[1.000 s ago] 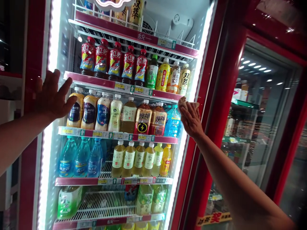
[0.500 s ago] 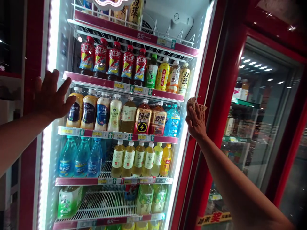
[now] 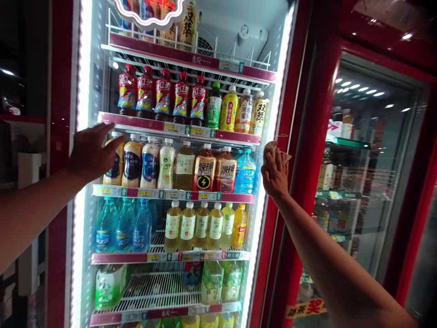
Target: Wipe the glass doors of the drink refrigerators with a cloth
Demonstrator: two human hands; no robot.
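A lit drinks fridge with a red frame (image 3: 62, 218) stands in front of me. My right hand (image 3: 276, 172) presses a brown cloth (image 3: 272, 148) against the right side of the glass front, by the bright light strip (image 3: 280, 86). My left hand (image 3: 94, 150) is raised at the left side of the fridge, fingers stretched out and holding nothing. It overlaps the left light strip and the edge of the shelf with brown-labelled bottles (image 3: 132, 160). Whether it touches the glass I cannot tell.
Behind the glass, shelves carry red-capped bottles (image 3: 164, 93), blue bottles (image 3: 124, 228) and pale green tea bottles (image 3: 187, 226). A wavy-edged lit sign (image 3: 150, 22) is at the top. To the right stands a second red-framed fridge (image 3: 336, 82) with bottles inside.
My left hand has moved right and lower, its fingers now turned more toward the right. My right hand with the cloth stays at nearly the same spot on the glass. The view has shifted slightly.
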